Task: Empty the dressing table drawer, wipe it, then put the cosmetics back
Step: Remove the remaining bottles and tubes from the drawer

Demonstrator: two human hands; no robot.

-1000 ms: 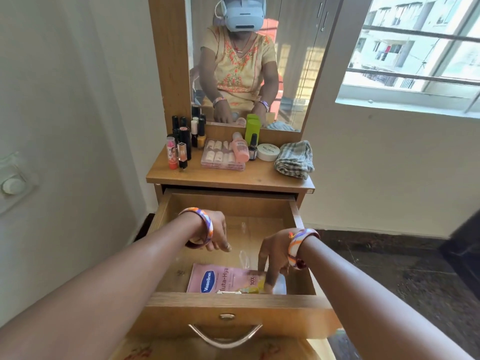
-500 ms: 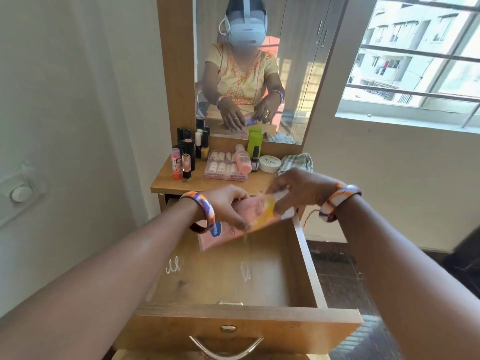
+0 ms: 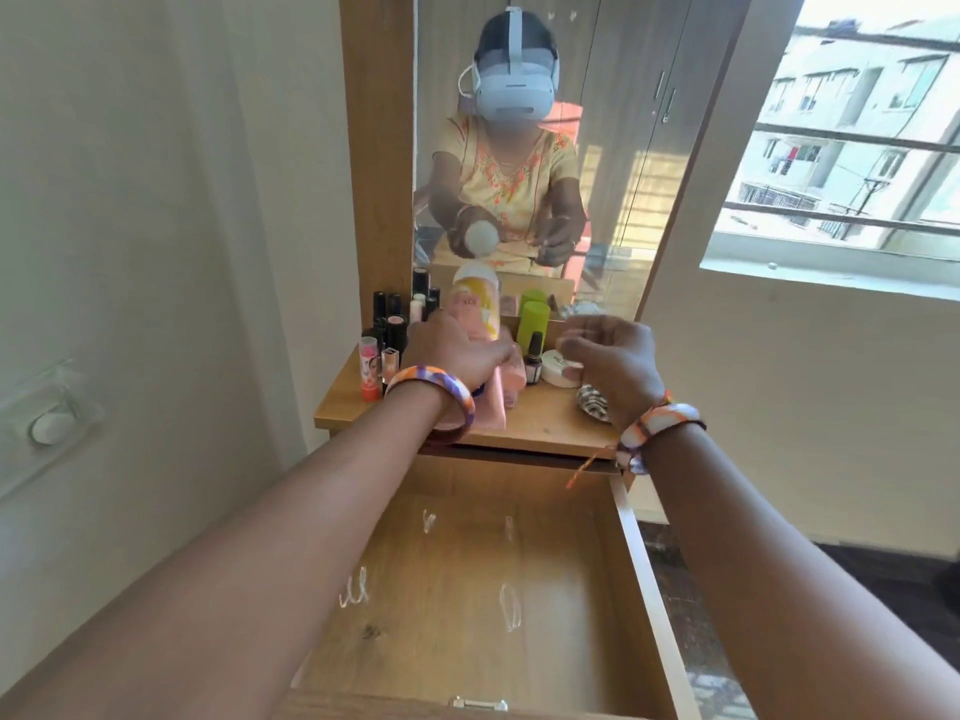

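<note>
Two hands reach over the pulled-out drawer (image 3: 483,589) toward the dressing table top (image 3: 524,426). The left hand (image 3: 457,350) has its fingers wrapped round a pink and yellow tube (image 3: 475,304), cap end up, held over the back middle of the top, close to the mirror (image 3: 545,148). The right hand (image 3: 613,356) hangs just beside it with fingers loosely curled and holding nothing, above a white round jar (image 3: 558,374) and a folded cloth (image 3: 592,402) near the right edge.

Along the back left corner stand dark lipsticks (image 3: 387,317); a green bottle (image 3: 532,317) and a small nail polish bottle (image 3: 535,358) sit toward the middle.

No cosmetics show in the visible part of the drawer, only pale smears on its wooden floor. So the emptying step looks to be at its end, with this tube the last thing out. Next, I judge, the tube needs a free spot among the crowded bottles, set down gently so nothing topples. Then the cloth comes into play for the wiping.
</note>
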